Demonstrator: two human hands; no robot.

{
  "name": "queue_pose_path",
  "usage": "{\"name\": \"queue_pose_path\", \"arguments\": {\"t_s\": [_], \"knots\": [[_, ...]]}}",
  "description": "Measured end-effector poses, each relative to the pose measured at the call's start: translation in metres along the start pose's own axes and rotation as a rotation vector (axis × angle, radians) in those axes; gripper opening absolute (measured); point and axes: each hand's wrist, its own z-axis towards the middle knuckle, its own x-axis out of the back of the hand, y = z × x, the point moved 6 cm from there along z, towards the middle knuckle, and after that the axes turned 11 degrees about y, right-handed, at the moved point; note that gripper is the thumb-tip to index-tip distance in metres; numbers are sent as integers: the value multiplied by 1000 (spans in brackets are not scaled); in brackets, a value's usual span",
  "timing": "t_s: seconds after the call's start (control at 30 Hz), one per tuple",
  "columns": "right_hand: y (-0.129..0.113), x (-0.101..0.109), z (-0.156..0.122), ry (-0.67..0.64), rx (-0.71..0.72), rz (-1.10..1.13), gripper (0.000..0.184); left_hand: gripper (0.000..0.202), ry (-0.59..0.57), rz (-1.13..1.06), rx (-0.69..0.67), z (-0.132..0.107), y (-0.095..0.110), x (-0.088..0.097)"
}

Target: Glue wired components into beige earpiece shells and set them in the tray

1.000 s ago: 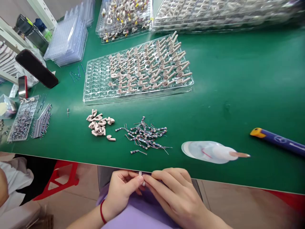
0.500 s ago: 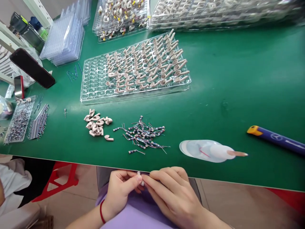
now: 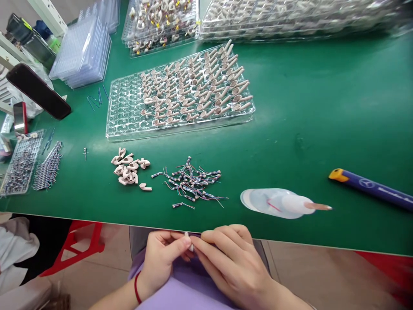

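Just past the table's front edge, my left hand [image 3: 163,254] pinches a small pale earbud shell [image 3: 186,235] between thumb and forefinger. The fingertips of my right hand [image 3: 230,260] are closed together against the same shell, and whatever else they hold is hidden. Beyond the hands lies a pile of small wired circuit boards [image 3: 190,180], thin leads sticking out every way. To its left is a heap of loose beige earbud shells [image 3: 126,168]. Farther back, a clear plastic tray [image 3: 124,105] carries rows of shells, with bare pockets at its left end.
A clear squeeze bottle [image 3: 274,202] lies on its side at right, near a blue and yellow tube-like object [image 3: 368,184]. At left are a propped phone [image 3: 38,91], a tray of small parts [image 3: 22,165] and stacked clear trays [image 3: 80,54]. Filled trays [image 3: 290,21] line the back.
The whole view has shifted slightly, so the table's things appear a little farther left. Both hands keep the same hold on the shell.
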Motion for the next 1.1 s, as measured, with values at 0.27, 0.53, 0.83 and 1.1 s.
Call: {"name": "queue_pose_path", "arguments": {"t_s": [0.27, 0.53, 0.83, 1.1], "knots": [[0, 0, 1, -45, -11, 13, 19, 30, 93, -96, 24, -3, 2, -7], [2, 2, 3, -73, -9, 17, 20, 30, 84, -154, 17, -2, -1, -9], [5, 10, -1, -44, -8, 108, 18, 10, -34, 356, -505, -18, 37, 2], [7, 13, -3, -23, -61, 155, 12, 19, 25, 934, -1448, -62, 84, -19]]}}
